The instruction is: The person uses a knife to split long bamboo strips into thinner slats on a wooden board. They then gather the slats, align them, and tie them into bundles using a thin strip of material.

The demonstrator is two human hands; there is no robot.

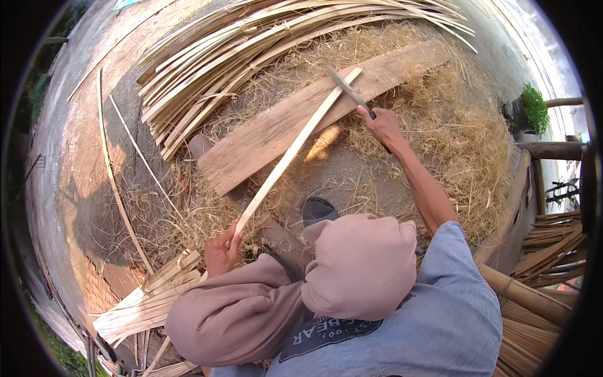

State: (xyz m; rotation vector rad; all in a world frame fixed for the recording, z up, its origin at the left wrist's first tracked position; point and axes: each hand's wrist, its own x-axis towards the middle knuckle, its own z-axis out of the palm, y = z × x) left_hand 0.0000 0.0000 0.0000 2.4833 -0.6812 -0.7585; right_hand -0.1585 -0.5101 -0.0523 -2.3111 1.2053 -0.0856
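My left hand (223, 251) grips the near end of a long pale bamboo strip (295, 147), which slants up and to the right. The strip's far end lies over a weathered wooden plank (257, 144). In my right hand (383, 129) is a knife (350, 89), held by its dark handle. Its blade crosses the strip close to the far end, pointing up and left; from above, I cannot tell how firmly it touches. Curled shavings (458, 157) are scattered around and under the plank.
A big pile of split strips (251, 50) lies beyond the plank. More strips (151, 301) are stacked at my lower left, with a long thin strip (108, 154) on the ground. At right are a round pole (527, 295) and further strips (553, 242). A dark shoe (318, 210) shows near my knees.
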